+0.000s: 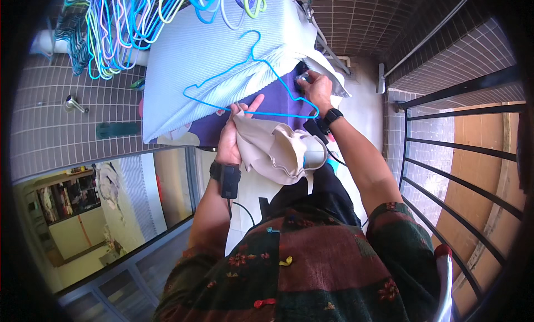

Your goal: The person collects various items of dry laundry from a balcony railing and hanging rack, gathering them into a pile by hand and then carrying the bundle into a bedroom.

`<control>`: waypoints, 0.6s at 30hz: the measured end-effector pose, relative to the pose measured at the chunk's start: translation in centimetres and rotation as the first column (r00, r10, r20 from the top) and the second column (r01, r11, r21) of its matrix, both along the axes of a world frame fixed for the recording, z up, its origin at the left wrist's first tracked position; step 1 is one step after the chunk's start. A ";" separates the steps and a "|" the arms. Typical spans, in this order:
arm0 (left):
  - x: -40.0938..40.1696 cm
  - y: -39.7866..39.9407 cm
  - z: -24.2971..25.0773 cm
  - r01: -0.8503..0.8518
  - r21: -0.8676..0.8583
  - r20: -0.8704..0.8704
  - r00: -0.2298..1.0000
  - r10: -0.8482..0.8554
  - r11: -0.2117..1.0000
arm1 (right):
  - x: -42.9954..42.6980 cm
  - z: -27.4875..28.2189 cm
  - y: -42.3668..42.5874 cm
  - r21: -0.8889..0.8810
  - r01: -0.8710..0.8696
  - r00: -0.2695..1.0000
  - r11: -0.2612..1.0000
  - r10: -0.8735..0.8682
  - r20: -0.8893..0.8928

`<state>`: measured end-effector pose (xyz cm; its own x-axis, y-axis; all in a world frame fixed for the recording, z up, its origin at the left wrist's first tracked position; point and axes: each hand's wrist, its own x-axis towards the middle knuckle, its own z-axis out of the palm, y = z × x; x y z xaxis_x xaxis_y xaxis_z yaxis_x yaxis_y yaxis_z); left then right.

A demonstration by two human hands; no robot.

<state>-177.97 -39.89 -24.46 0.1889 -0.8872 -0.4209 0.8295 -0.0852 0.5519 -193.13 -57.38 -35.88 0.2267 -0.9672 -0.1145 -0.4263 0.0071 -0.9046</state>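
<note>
My left hand (230,139) holds a beige cloth garment (267,149), which droops in folds towards my legs. A blue wire-style clothes hanger (251,59) lies in front of me, hook pointing away. Its lower bar crosses by my left fingertips, and its right corner sits close to my right wrist. Beside a lifted flap of the white ribbed cover (217,51), my right hand (319,88) has its fingers on a small dark, partly shiny object (301,78). The fingers hide much of that object. Purple patterned fabric (277,92) shows beneath the cover.
Many coloured hangers (121,30) hang from a white rail at upper left. A black metal railing (459,147) runs along the right. A tiled wall (37,109) with a glass window (104,213) below is on the left. Black cables (246,209) trail from both wrist devices.
</note>
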 end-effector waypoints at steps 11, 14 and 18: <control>-0.8 0.2 1.4 0.005 0.066 -0.021 1.000 -0.004 0.998 | -1.2 -2.0 -1.3 -0.232 -0.261 0.954 0.937 0.214 -0.209; -1.2 0.3 2.4 0.013 0.089 -0.009 1.000 -0.013 0.996 | -3.3 -0.3 -1.0 0.046 -0.222 0.971 0.974 0.216 0.099; -1.7 0.9 3.7 0.023 0.154 0.115 0.993 -0.041 0.988 | -6.3 4.9 0.7 0.228 -0.421 0.789 0.878 0.230 0.570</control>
<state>-179.72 -39.02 -20.80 0.2174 -0.8210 -0.5280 0.7551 -0.2013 0.6239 -199.44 -56.67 -30.99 0.6373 -0.7489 -0.1813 0.0660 0.2875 -0.9555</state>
